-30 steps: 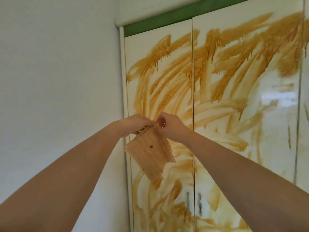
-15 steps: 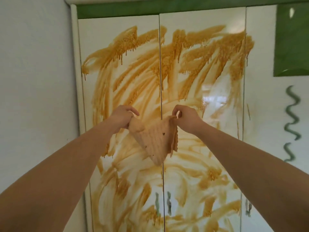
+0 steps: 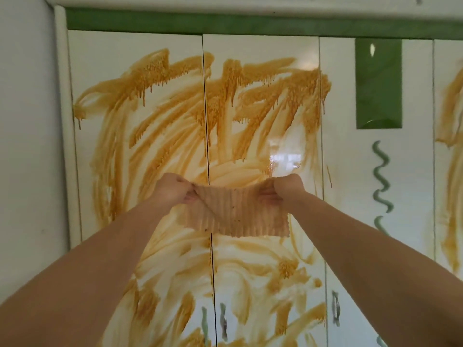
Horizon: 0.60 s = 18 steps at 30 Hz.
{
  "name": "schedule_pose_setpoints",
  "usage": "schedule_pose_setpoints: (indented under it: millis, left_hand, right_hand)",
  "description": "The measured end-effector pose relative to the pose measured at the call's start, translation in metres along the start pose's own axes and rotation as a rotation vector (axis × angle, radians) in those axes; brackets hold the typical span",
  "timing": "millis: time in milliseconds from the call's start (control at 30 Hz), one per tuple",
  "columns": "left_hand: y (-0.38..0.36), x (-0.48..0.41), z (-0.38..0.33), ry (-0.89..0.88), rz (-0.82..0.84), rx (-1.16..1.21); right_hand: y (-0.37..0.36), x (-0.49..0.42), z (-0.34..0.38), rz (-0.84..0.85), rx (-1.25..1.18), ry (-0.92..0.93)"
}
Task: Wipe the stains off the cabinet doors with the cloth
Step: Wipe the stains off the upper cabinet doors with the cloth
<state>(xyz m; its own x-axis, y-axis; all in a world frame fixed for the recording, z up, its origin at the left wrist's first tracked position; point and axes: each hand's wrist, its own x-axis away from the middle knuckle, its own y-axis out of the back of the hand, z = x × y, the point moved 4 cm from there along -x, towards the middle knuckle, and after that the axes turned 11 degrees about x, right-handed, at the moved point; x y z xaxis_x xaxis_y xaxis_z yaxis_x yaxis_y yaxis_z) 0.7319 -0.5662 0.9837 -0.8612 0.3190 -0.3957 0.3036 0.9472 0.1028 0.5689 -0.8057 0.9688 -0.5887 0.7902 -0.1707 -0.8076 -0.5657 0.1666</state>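
Two glossy white cabinet doors, the left door [image 3: 105, 58] and the right door [image 3: 263, 48], are smeared with broad brown-orange stains [image 3: 155, 78] that drip downwards. In front of their shared seam I hold a stained, ribbed orange cloth [image 3: 238, 216] spread flat between both hands. My left hand [image 3: 172, 187] pinches its upper left corner. My right hand [image 3: 283, 187] grips its upper right corner. The cloth hangs down from both hands at mid-height of the doors.
A white wall [image 3: 27, 146] borders the cabinet on the left. A green strip [image 3: 250, 23] runs along the top. A third door [image 3: 413, 171] carries a green panel [image 3: 378, 83] and green squiggle [image 3: 382, 176]. A further stained door [image 3: 451, 146] is at the far right. Door handles [image 3: 223, 321] sit low.
My hands have moved apart and pulled the folded, dangling cloth out into a flat rectangle. The view has shifted right and back, showing more doors.
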Motion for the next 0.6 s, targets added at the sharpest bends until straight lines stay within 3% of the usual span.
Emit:
schedule_pose_setpoints:
  millis: [233,400,600]
  left_hand:
    - [-0.025,-0.01,-0.002,-0.016,-0.137,0.141]
    - [-0.065,-0.02,0.004,0.134,-0.077,0.486]
    - [-0.126,-0.036,-0.002,0.15,-0.044,0.686]
  right_hand:
    - [0.02,-0.022,-0.008,-0.145,-0.122,0.104]
    - [0.034,-0.036,-0.021,-0.243,-0.098,0.12]
    - [0.071,-0.068,-0.028,-0.327,-0.138,0.15]
